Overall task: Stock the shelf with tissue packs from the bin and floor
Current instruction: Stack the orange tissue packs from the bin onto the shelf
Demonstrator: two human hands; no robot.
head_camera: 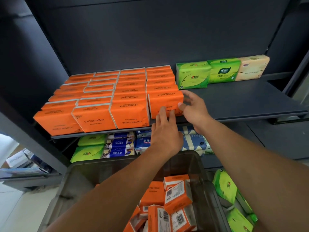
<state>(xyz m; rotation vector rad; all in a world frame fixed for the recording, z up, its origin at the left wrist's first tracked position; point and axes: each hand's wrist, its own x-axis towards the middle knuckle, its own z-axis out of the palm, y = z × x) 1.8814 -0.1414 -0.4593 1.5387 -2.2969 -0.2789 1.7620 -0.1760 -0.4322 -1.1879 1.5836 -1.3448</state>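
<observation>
Tissue packs (168, 205) wait in the bin (80, 174) down close (green packs (234, 198) lie on the floor beside it). Just past them, one orange pack (165, 102) stands at the front of its row on the shelf (250, 113). If one side gets pushed too hard, I think it could twist, tip and drop off the edge. The left hand (164, 131) lays straight fingers flat on its front. The right hand (195, 111) has its fingers spread wide, touching the pack's right side, not squeezing as far as I can see. Farther back, three more packs (224, 71) stand by the wall.
</observation>
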